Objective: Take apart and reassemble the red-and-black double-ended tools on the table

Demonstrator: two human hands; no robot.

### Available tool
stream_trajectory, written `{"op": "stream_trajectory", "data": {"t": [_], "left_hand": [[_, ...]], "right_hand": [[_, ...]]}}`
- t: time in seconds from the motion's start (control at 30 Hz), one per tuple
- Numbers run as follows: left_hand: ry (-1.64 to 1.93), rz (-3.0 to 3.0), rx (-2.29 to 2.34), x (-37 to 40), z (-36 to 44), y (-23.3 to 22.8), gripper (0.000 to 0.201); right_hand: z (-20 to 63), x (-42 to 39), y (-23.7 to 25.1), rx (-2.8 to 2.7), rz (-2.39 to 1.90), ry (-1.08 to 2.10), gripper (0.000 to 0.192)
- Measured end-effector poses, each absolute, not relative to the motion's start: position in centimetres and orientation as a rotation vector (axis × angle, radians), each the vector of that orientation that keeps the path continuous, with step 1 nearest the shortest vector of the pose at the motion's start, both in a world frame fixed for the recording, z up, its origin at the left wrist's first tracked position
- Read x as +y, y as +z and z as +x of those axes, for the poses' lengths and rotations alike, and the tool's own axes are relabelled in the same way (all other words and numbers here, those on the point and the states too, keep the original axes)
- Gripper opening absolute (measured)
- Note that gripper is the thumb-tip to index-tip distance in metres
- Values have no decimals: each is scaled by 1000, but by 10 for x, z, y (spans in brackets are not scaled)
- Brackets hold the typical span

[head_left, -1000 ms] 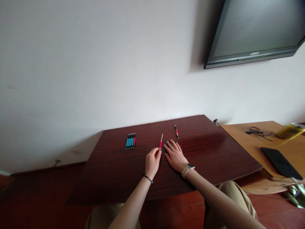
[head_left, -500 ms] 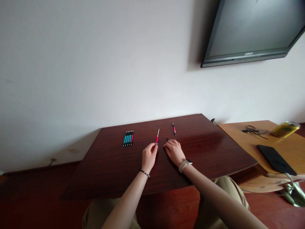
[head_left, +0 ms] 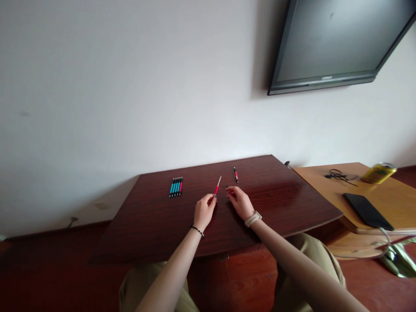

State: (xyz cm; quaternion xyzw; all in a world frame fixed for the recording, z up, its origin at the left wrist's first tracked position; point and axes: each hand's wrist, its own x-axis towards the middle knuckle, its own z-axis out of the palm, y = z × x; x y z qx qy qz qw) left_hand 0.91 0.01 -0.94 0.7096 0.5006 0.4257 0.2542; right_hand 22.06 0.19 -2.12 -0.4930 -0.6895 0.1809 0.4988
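Note:
My left hand [head_left: 204, 212] is closed on a red pen barrel [head_left: 216, 190], held with its thin pale refill bare and pointing up and away. To the right of it, my right hand [head_left: 241, 203] has bent fingers around a small black pen part [head_left: 226, 187], mostly hidden by the fingertips. A complete red and black pen [head_left: 235, 174] lies alone beyond my right hand. On the left, several pens [head_left: 176, 187] lie side by side in a row, blue and black ones with a red and black one at the right end.
The dark wooden table [head_left: 143, 229] stands against the wall. To its right, a lighter wooden table [head_left: 320, 186] carries a black phone [head_left: 367, 210] with a cable, a coiled black cord [head_left: 339, 175] and a yellow can [head_left: 378, 173]. A television [head_left: 328, 47] hangs above.
My right hand has lifted slightly off the tabletop, with its fingers turned toward the left hand. The red pen barrel tilts a little more to the right. The camera view has shifted slightly.

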Motion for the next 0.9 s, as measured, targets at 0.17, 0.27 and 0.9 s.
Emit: {"op": "stream_trajectory", "data": {"t": [0.17,0.27,0.9], "left_hand": [[1142,1931,1380,-1,10,-9,19],[1135,1943,1389,-2,10,-8,19],[1038,1887,1385,-13,9,-3,21]], "right_hand": [[225,6,-24,-1472,-1163,659,29],[226,11,-25,-1368,-1101,787,34],[220,32,-24,-1074,-896,792,40]]}}
